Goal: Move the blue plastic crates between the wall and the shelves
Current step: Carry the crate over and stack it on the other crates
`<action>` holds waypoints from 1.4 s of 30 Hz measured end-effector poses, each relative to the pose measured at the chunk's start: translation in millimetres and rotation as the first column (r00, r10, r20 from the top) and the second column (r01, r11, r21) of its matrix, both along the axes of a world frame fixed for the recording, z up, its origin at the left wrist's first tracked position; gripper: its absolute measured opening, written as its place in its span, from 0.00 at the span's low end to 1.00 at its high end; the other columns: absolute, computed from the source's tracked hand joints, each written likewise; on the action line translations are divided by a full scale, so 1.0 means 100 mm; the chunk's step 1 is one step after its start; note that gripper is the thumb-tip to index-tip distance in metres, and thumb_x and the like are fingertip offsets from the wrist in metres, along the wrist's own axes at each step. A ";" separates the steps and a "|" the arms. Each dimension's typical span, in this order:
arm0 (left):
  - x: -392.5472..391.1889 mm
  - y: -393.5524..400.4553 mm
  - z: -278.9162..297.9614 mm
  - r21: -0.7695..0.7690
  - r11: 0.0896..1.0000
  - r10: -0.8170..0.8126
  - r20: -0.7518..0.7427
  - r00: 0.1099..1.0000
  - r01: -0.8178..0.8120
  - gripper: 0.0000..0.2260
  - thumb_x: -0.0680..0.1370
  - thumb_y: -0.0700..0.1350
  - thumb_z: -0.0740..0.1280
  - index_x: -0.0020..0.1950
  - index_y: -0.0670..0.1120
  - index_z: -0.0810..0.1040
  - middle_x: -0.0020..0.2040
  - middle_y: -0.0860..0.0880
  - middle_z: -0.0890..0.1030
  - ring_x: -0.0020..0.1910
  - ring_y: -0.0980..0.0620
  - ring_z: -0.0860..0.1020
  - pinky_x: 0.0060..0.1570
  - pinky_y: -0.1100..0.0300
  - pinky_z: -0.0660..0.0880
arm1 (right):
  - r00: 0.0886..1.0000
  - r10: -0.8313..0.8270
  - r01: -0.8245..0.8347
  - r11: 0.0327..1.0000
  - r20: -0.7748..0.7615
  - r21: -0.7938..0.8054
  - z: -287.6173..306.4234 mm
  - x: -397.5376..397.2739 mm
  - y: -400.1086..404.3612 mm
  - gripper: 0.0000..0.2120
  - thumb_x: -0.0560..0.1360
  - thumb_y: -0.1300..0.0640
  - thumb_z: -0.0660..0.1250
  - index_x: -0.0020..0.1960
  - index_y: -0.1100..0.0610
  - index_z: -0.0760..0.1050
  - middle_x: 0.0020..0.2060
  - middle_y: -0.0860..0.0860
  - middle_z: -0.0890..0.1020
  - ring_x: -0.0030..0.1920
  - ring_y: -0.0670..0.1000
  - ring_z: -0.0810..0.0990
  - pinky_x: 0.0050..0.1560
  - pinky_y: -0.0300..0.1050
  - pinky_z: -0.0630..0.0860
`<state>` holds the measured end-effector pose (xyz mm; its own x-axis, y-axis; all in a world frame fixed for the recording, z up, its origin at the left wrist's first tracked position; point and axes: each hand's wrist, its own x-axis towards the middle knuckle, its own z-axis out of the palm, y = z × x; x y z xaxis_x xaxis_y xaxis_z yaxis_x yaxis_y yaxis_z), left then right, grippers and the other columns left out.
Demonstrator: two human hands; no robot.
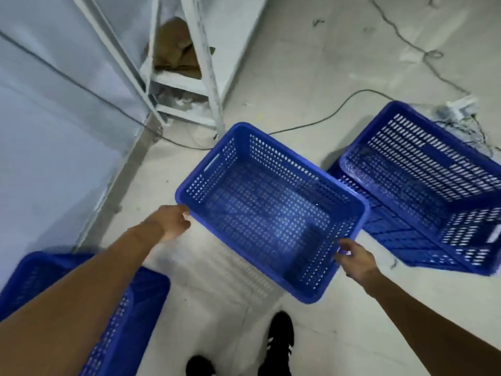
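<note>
Pale grey floor (311, 77) fills the room, with a light wall (54, 104) on the left side.

The left hand (173, 222) is curled around the near left corner of a blue crate (271, 213). Its fingers (185, 213) press on the rim. The right hand (355, 260) is closed on the rim at the near right side, with fingers hooked over the edge. So both hands grip this one crate, which sits between them, up off the floor and tipped a little. It is empty inside and full of small holes.

I count three blue crates. The second crate (423, 185) lies on the floor to the right, close beside the held one, and it is tilted. The third crate (130, 308) is low on the left, near the wall, partly hidden behind the left arm.

White metal shelves (200, 63) stand at the top, next to the wall. Something brown (176, 50) sits on them, too blurry to tell what. A dark cable (325, 115) snakes over the floor behind the crates. Two black shoes (279, 337) show at the bottom
</note>
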<state>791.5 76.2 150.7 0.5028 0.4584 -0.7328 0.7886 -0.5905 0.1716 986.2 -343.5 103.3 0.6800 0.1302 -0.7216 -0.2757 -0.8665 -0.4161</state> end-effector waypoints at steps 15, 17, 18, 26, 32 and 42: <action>1.85 0.89 -1.03 0.192 0.981 -0.010 -0.132 0.991 0.036 0.36 0.74 0.56 0.73 0.75 0.39 0.65 0.67 0.34 0.72 0.66 0.32 0.74 0.65 0.41 0.73 | 0.861 -0.492 0.476 0.869 -0.129 -0.137 -0.68 0.53 -0.02 0.35 0.76 0.53 0.70 0.78 0.57 0.60 0.72 0.60 0.71 0.66 0.63 0.73 0.60 0.55 0.73; 1.97 1.06 -1.30 0.207 0.976 0.095 -0.095 0.991 -0.073 0.44 0.71 0.58 0.75 0.78 0.39 0.60 0.72 0.33 0.69 0.70 0.31 0.71 0.68 0.36 0.71 | 0.822 -0.550 0.534 0.834 -0.145 -0.138 -0.93 0.55 0.08 0.29 0.76 0.56 0.70 0.74 0.58 0.66 0.60 0.58 0.76 0.54 0.60 0.77 0.49 0.50 0.74; 2.02 1.13 -1.43 0.166 0.976 0.150 -0.057 0.987 -0.139 0.48 0.71 0.57 0.76 0.81 0.39 0.56 0.75 0.33 0.67 0.73 0.31 0.69 0.69 0.36 0.70 | 0.818 -0.559 0.542 0.828 -0.139 -0.140 -1.05 0.53 0.11 0.27 0.74 0.57 0.71 0.71 0.58 0.68 0.56 0.57 0.78 0.49 0.58 0.78 0.43 0.49 0.74; 2.09 1.19 -1.98 -0.027 0.974 0.224 0.047 0.973 -0.223 0.37 0.75 0.51 0.75 0.78 0.40 0.63 0.71 0.35 0.74 0.67 0.33 0.76 0.58 0.49 0.73 | 0.720 -0.689 0.693 0.705 0.081 -0.153 -1.49 0.49 0.29 0.28 0.69 0.56 0.72 0.67 0.57 0.68 0.57 0.59 0.79 0.52 0.63 0.79 0.55 0.58 0.77; 2.07 1.29 -1.90 -0.200 0.858 0.509 0.204 0.836 -0.473 0.12 0.75 0.46 0.75 0.44 0.45 0.72 0.55 0.34 0.81 0.44 0.42 0.79 0.51 0.44 0.79 | 0.634 -0.772 0.763 0.635 -0.050 -0.120 -1.60 0.64 0.05 0.26 0.69 0.57 0.73 0.62 0.59 0.66 0.49 0.59 0.77 0.43 0.57 0.77 0.49 0.60 0.77; 1.07 1.12 -0.61 -0.170 0.727 0.666 0.410 0.623 -0.666 0.11 0.79 0.44 0.72 0.45 0.45 0.71 0.47 0.34 0.81 0.29 0.48 0.75 0.36 0.53 0.73 | 0.767 -0.639 0.633 0.769 0.067 0.086 -0.58 0.76 0.00 0.17 0.70 0.57 0.69 0.56 0.56 0.68 0.49 0.60 0.78 0.39 0.59 0.78 0.39 0.55 0.80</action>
